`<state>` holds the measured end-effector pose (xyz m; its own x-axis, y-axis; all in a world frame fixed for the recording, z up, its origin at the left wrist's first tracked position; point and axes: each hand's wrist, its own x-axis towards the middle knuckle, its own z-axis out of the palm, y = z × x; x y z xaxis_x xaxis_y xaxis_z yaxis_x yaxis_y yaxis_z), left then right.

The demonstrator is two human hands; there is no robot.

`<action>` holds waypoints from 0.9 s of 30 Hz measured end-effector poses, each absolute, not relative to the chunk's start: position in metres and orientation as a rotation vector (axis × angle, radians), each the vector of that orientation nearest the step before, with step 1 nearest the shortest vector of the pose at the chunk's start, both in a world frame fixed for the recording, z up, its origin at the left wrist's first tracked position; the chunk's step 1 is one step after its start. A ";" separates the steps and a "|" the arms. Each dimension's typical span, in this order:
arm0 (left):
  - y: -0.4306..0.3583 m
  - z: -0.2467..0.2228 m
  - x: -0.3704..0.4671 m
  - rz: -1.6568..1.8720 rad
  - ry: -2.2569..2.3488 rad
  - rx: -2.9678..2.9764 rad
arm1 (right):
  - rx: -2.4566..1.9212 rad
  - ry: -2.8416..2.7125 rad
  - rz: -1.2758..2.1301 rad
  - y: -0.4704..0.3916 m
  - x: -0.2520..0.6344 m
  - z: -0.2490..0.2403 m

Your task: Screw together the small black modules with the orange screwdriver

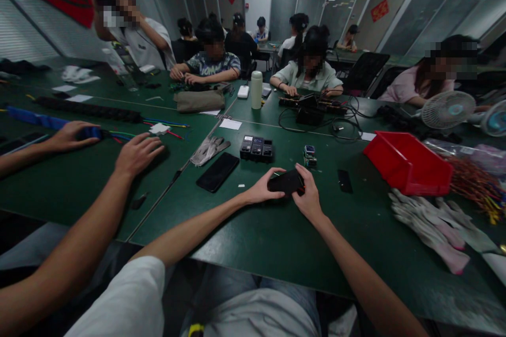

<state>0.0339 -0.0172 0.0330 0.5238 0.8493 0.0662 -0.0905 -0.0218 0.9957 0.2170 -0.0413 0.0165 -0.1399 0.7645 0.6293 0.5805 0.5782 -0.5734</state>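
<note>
A small black device (285, 183) is held just above the green table between my two hands. My left hand (264, 187) wraps round its left end, thumb below and fingers above. My right hand (308, 192) grips the right end, where a bit of orange shows. Beyond them sits a black case with several compartments (256, 149), and right of it a small circuit module (310, 156). A black phone (217, 172) lies left of my hands; a thin black plate (345, 181) lies to the right.
At the left, a co-worker's hands (139, 154) rest near a blue strip (35, 117) and wires. Grey gloves (209, 150), a green bottle (256, 90), a red bin (409, 163), more gloves (429, 226) and a fan (448, 110) stand or lie around. People sit opposite.
</note>
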 end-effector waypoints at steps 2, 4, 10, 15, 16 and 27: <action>-0.019 0.038 0.034 0.856 0.784 1.419 | -1.101 -1.838 0.241 -0.041 0.217 0.016; -0.019 0.040 0.034 0.841 0.798 1.431 | -1.104 -1.851 0.252 -0.041 0.217 0.015; -0.014 0.027 0.032 0.776 0.596 1.334 | -1.111 -1.866 0.330 -0.041 0.217 0.011; -0.009 0.016 0.032 0.826 0.605 1.257 | -1.220 -1.823 0.275 -0.034 0.224 0.006; -0.009 0.014 0.032 0.843 0.614 1.256 | -1.250 -1.833 0.251 -0.032 0.227 0.005; 0.007 0.001 0.033 1.029 0.688 1.128 | -1.408 -2.053 0.158 -0.019 0.248 -0.007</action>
<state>0.0325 0.0072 0.0007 0.3975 0.9163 0.0482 -0.3055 0.0826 0.9486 0.2482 -0.0193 -0.0069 -0.2253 0.8732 0.4321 0.7969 0.4203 -0.4339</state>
